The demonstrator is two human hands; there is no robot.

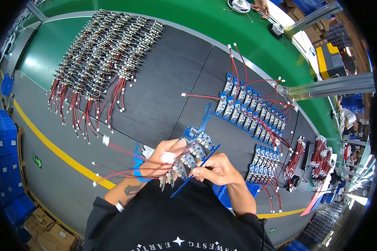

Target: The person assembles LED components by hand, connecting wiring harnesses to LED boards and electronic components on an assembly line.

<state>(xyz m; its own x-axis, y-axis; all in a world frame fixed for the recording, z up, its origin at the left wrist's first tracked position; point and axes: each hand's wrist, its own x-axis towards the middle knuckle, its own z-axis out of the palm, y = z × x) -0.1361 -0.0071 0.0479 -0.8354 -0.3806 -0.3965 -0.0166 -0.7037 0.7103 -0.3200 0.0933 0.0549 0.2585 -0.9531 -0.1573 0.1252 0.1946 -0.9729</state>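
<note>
In front of my chest, my left hand (161, 159) is closed around a partly separated panel of small circuit boards (199, 140), blue-edged with pale components. Red wires (121, 172) with white plugs trail leftward from it, some blurred. My right hand (218, 169) pinches a narrow blue strip (181, 187) that runs slantwise along the boards' right side. Whether this strip is still joined to the boards, I cannot tell. Another thin blue strip (206, 115) sticks up beyond the boards.
Rows of wired circuit boards (109, 54) cover the black mat's (171, 71) left. On the right lie a larger blue panel (251, 111), a smaller one (264, 161) and red wire bundles (320, 157). Across the green surface (188, 27) is another person's hand (262, 7).
</note>
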